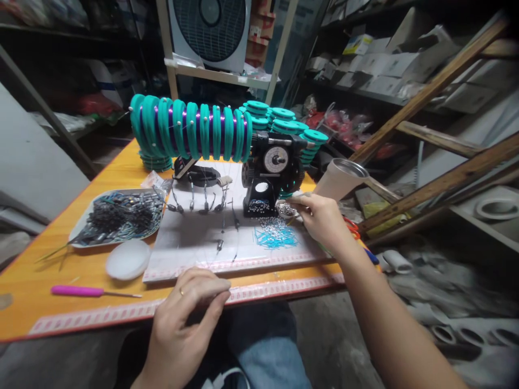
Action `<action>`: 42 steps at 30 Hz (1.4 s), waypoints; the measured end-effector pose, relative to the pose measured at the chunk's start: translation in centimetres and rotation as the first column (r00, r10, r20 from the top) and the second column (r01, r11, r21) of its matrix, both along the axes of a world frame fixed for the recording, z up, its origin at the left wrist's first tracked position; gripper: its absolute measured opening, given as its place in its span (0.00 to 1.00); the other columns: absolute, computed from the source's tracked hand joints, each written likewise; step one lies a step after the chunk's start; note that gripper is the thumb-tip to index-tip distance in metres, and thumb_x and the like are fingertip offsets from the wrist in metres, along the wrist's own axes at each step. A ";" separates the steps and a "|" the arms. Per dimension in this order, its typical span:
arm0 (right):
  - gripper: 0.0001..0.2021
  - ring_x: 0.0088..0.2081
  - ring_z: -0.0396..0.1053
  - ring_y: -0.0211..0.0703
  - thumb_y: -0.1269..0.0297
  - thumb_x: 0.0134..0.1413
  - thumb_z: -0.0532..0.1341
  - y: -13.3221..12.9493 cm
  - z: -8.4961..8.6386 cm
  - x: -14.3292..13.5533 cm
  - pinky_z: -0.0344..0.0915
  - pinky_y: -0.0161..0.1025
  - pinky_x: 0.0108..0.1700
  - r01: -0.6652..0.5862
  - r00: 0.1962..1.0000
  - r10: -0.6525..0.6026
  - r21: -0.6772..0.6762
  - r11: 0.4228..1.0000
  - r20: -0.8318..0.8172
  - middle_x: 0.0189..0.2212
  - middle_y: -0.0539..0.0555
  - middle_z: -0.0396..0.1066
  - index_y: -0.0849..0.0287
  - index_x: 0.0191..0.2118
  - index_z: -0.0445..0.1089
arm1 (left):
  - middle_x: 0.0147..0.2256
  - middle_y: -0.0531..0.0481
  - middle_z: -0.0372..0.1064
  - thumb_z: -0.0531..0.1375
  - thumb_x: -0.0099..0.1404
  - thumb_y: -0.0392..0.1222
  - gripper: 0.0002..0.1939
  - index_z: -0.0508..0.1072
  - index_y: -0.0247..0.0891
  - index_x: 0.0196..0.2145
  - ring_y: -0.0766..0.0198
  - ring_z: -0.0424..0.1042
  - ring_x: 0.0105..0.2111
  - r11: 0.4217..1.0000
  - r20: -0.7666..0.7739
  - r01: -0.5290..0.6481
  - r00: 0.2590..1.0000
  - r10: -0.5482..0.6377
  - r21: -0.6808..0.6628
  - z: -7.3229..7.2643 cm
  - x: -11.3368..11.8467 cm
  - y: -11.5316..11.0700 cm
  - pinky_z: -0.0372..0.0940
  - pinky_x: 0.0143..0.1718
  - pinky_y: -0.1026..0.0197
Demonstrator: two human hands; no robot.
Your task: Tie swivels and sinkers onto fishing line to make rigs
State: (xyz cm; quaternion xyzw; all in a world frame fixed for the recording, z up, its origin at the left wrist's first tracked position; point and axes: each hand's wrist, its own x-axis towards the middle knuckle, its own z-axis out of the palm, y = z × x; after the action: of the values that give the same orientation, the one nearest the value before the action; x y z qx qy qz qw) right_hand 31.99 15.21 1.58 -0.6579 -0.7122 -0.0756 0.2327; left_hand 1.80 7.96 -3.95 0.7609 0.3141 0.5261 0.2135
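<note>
My right hand [318, 216] reaches to the rim of a small bowl [286, 209] of tiny metal pieces. Its fingers are closed, and whatever they may pinch is hidden. Beside it, small silvery beads [272, 224] and thin blue tubes [275, 239] lie loose on the white board [182, 246]. My left hand [188, 310], with a ring on one finger, is at the table's front edge; its thumb and fingers are drawn together, their contents unclear. A row of teal spools [190, 129] wound with purple line sits on a black winding device [267, 167]. Thin lines with small dark weights [206, 206] hang below.
At the left are a white tray [77, 237] of dark rigged pieces, a translucent lid [127, 259] and a pink-handled screwdriver [77, 291]. A beige cup [336, 181] stands behind my right hand. Stacked teal spools [286, 126] are at the back; a wooden ladder [430, 89] leans at right.
</note>
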 end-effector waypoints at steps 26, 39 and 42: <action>0.09 0.31 0.75 0.40 0.68 0.59 0.64 -6.2 -0.6 -4.7 0.71 0.37 0.36 -0.006 0.930 0.092 0.234 0.972 -0.357 0.33 0.51 0.78 0.57 0.45 0.72 | 0.33 0.50 0.72 0.61 0.65 0.23 0.11 0.74 0.37 0.39 0.65 0.70 0.39 0.998 0.016 0.045 0.999 -0.045 -0.038 -0.1 0.2 -0.1 0.66 0.40 0.61; 0.17 0.37 0.76 0.33 0.77 0.58 0.65 -12.6 -3.2 -12.5 0.73 0.30 0.41 -0.106 0.631 0.237 0.220 0.970 -0.739 0.37 0.47 0.77 0.53 0.50 0.69 | 0.33 0.50 0.73 0.62 0.63 0.22 0.12 0.75 0.37 0.39 0.63 0.70 0.39 0.995 0.026 0.080 0.997 -0.078 -0.059 -0.1 0.0 -0.3 0.66 0.40 0.59; 0.16 0.36 0.76 0.34 0.77 0.58 0.65 -12.6 -3.1 -12.5 0.74 0.30 0.40 -0.109 0.634 0.228 0.207 0.972 -0.739 0.37 0.47 0.77 0.53 0.49 0.69 | 0.33 0.50 0.73 0.62 0.63 0.22 0.12 0.74 0.37 0.39 0.63 0.70 0.38 0.995 0.023 0.082 0.996 -0.080 -0.062 -0.1 0.0 -0.2 0.66 0.40 0.58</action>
State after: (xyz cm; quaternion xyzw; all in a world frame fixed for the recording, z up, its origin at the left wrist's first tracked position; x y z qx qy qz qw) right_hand 19.51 2.65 -1.57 -0.5410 -0.6009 0.1776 0.5610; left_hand 1.78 7.72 -4.04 0.7606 0.2972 0.5144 0.2619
